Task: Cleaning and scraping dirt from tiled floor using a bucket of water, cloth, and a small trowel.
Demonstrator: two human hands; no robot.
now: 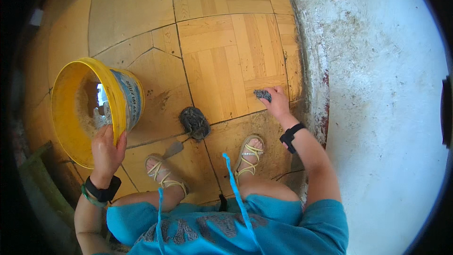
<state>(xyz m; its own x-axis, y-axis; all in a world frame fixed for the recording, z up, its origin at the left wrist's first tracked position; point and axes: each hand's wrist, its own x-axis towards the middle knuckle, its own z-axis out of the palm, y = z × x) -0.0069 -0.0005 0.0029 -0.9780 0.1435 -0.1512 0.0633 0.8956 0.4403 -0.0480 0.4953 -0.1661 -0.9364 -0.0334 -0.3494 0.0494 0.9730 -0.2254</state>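
My left hand [108,148] grips the rim of a yellow plastic bucket [118,102], which leans with its mouth towards the left; some sudsy, reflecting liquid shows inside. At the right, my right hand [276,102] holds a grey scouring pad [262,95] low over the wood-patterned floor tiles [226,60]. Whether the pad touches the tile cannot be told. Between bucket and right hand lies a dark, crumpled lump [195,123], its material unclear. A small trowel-like tool [173,149] with a grey blade lies just below it, near my left foot.
A stained white wall [382,78] with a dirty base runs along the right. My sandalled feet [250,154] stand apart on the tiles. A greenish, worn object [46,180] is at the lower left. Dark grime marks the tiles beside the wall.
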